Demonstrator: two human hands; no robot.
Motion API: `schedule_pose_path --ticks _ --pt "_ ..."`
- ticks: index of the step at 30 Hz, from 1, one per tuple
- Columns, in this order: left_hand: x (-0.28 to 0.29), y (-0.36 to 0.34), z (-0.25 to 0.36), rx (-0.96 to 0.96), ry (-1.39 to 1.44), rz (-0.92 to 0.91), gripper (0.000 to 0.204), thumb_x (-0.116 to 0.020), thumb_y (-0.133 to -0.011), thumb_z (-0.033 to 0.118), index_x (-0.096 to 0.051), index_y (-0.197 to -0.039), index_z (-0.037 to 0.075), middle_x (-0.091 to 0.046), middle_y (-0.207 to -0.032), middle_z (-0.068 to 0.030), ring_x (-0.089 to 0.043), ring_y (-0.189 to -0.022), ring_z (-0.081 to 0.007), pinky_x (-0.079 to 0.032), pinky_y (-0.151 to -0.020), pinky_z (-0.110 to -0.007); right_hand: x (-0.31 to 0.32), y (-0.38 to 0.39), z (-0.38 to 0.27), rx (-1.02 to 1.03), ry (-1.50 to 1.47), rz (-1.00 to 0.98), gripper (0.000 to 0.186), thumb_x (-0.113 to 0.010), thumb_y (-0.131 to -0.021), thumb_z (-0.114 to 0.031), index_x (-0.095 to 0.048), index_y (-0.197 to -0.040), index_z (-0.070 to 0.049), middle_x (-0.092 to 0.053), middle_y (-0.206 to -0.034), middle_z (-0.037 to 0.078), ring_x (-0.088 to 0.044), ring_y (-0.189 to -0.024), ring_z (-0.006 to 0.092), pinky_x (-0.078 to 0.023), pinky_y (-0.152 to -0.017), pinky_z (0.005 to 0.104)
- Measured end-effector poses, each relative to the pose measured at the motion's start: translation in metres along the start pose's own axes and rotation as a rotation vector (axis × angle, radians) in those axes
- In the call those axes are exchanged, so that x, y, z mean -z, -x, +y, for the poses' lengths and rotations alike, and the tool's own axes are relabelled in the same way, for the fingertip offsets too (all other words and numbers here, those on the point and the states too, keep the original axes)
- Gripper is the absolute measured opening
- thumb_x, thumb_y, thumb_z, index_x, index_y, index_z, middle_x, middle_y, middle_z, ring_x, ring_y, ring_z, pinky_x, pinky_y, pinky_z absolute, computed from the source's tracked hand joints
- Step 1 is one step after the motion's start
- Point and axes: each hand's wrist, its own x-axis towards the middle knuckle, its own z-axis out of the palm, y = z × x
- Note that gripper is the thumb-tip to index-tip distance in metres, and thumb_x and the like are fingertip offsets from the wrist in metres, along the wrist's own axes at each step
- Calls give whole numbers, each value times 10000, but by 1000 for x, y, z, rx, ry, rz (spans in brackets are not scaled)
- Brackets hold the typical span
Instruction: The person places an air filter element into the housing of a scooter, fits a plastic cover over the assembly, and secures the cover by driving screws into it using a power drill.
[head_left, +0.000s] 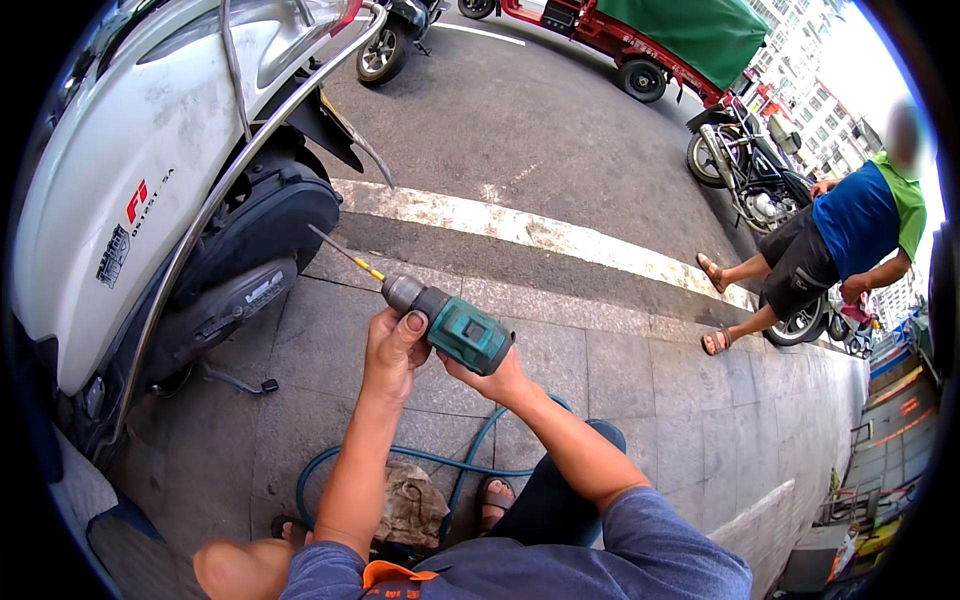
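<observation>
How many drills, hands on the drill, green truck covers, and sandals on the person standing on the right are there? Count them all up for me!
Drill: 1
Left hand and right hand on it: 2
Green cover: 1
Sandals on the standing person: 2
Total: 6

the boxy teal-and-black plastic drill has a round silver-grey metal chuck and a slender bit banded yellow; the curved scooter panel is white with red-and-black markings, the looped hose blue-green.
</observation>
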Motion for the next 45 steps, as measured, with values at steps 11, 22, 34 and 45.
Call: schedule_pose_path --ticks 11,22,34,45 --pt "18 -2 17 74 -112 -102 415 -835 -703 228 -619 -1003 39 -533 -668 61 -359 -454 0 -249 -404 -173 -25 8 -12 -432 -689 -85 308 -684 -850 -154 -564 -1110 -41 -636 -919 48 -641 -786 156 -534 -707 327" --pt "23 -10 -7 98 106 64 409 -710 -846 441 -561 -1004 95 -366 -556 90 -295 -400 -15 -208 -358 -191 -11 -8 4 -133 -23 136 296 -747 -736 -121 -661 -1004 -28 -692 -856 131 -660 -738 215 -514 -696 334" --pt "182 -25 -93 133 341 488 129 -564 -946 153 -566 -1038 62 -647 -900 -86 -583 -739 -165 -490 -642 -292 -8 -7 0 -218 66 108 286 -710 -730 -155 -682 -985 -30 -688 -817 102 -643 -732 216 -497 -719 333" --pt "166 -35 21 -119 353 371 235 -581 -961 270 -611 -1106 87 -592 -817 -20 -535 -691 -105 -438 -575 -250 -23 -1 -23 -292 -248 11 250 -687 -765 -80 -664 -1005 -13 -656 -848 15 -571 -749 103 -469 -701 267"
